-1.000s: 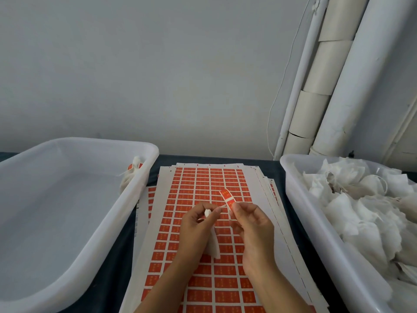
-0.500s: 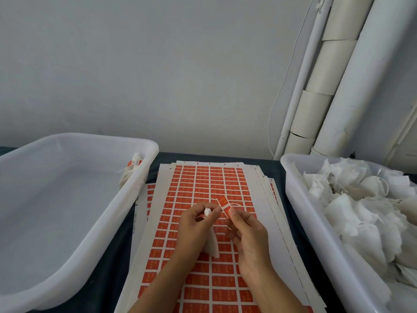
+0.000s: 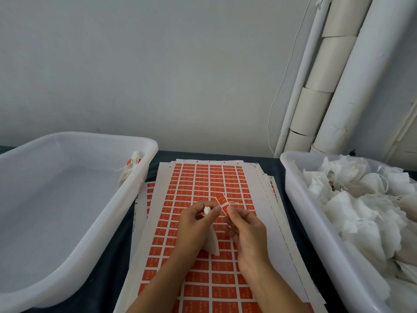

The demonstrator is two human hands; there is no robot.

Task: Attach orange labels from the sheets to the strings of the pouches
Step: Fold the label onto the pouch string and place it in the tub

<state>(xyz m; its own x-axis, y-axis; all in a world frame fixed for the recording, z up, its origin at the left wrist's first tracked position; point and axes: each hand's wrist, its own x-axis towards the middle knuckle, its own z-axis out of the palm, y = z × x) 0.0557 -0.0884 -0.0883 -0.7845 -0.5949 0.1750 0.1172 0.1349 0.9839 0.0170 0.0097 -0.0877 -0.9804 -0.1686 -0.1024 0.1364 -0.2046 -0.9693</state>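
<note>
- The left hand (image 3: 198,224) grips a white pouch (image 3: 212,245): its fingers (image 3: 213,211) pinch the gathered top, and the body of the pouch hangs below the palm, above the sheets.
- The right hand (image 3: 246,231) pinches an orange label (image 3: 222,201) between thumb and forefinger. The label stands up from the fingertips, partly folded.
- A thin string (image 3: 237,202) loops out to the right of the label. Whether the label is already closed around the string cannot be told.
- Both hands work over the sheets (image 3: 209,181), a fanned stack on the dark bench (image 3: 117,267). The top sheet appears almost full of labels.
- The left bin (image 3: 67,251) holds one pouch with an orange tag (image 3: 130,168) against its far right corner; the rest of the bin is bare.
- The right bin (image 3: 316,233) is heaped with pouches (image 3: 361,211). None of them shows an orange tag.
- Judged progress: early. One pouch appears finished, one is in hand at the attaching step, and nearly the whole heap remains.
- Judged next step: press the label shut on the string, then place the pouch in the left bin.
</note>
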